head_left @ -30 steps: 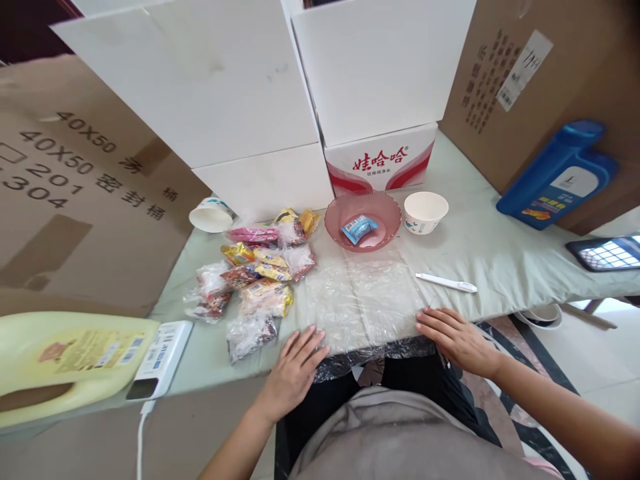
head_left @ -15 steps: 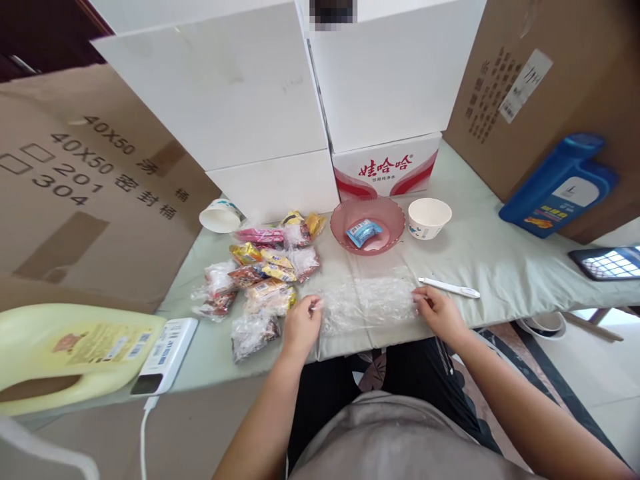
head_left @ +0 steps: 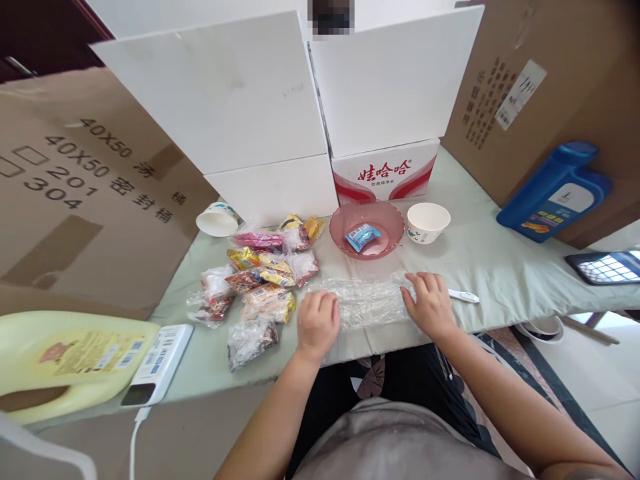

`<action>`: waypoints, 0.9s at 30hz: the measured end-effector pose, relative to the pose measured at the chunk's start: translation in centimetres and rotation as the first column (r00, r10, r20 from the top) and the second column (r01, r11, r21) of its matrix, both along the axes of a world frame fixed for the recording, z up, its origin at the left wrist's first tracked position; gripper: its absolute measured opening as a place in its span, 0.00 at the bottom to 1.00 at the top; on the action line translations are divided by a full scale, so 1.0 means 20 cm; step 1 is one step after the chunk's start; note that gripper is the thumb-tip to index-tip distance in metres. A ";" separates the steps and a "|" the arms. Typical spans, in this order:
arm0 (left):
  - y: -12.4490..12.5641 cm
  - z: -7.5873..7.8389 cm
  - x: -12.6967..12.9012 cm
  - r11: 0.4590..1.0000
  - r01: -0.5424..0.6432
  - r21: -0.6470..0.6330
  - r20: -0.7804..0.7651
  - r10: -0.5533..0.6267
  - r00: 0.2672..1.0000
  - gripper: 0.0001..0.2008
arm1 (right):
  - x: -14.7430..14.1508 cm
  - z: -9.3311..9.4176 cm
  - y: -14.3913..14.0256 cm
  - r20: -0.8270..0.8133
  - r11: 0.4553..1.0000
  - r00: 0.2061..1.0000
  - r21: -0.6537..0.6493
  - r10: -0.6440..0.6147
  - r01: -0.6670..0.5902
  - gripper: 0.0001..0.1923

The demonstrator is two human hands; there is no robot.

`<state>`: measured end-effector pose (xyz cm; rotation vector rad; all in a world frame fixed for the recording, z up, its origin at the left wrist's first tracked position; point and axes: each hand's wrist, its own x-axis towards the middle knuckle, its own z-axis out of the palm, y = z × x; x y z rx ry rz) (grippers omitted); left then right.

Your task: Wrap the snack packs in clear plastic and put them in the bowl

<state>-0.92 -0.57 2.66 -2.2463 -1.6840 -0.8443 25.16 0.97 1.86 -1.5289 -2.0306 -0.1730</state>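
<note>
A sheet of clear plastic film (head_left: 373, 303) lies spread and wrinkled on the cloth-covered table in front of me. On its left end rests my left hand (head_left: 318, 323), palm down, with its fingers close together and their tips partly hidden. At the right end my right hand (head_left: 429, 303) lies with its fingers apart, touching the film and gripping nothing. A white pen-like cutter (head_left: 464, 295) sticks out from behind my right hand. Beyond the film stands a pink translucent bowl (head_left: 340, 243) with a blue-wrapped snack packet (head_left: 363, 237) in it.
Several wrapped snack packets (head_left: 270, 267) are heaped to the left. One paper bowl (head_left: 429, 223) stands upright; another paper bowl (head_left: 219, 220) lies tipped. White boxes (head_left: 270, 187) wall the back. A yellow jug (head_left: 65, 360), power bank (head_left: 157, 363), blue bottle (head_left: 555, 190) and phone (head_left: 605, 268) flank the sides.
Both hands have shifted inward over the film's ends and turned palm down. Their pinching fingers have let go of its edges, and my right hand now covers part of the cutter.
</note>
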 end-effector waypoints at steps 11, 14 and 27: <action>0.05 -0.14 0.06 0.935 0.096 -0.342 -0.129 -0.148 0.981 0.31 | 0.00 -0.17 0.03 0.253 0.934 0.929 -0.305 0.269 -0.188 0.44; -0.02 -0.09 0.00 0.974 0.111 -0.198 -0.043 -0.122 0.992 0.24 | 0.14 -0.17 -0.04 0.249 0.929 0.910 -0.257 0.331 -0.267 0.46; -0.20 -0.10 -0.27 0.908 0.362 -0.208 -0.052 -0.380 0.923 0.13 | 0.36 -0.10 -0.18 0.039 0.882 0.902 -0.231 0.430 -0.410 0.17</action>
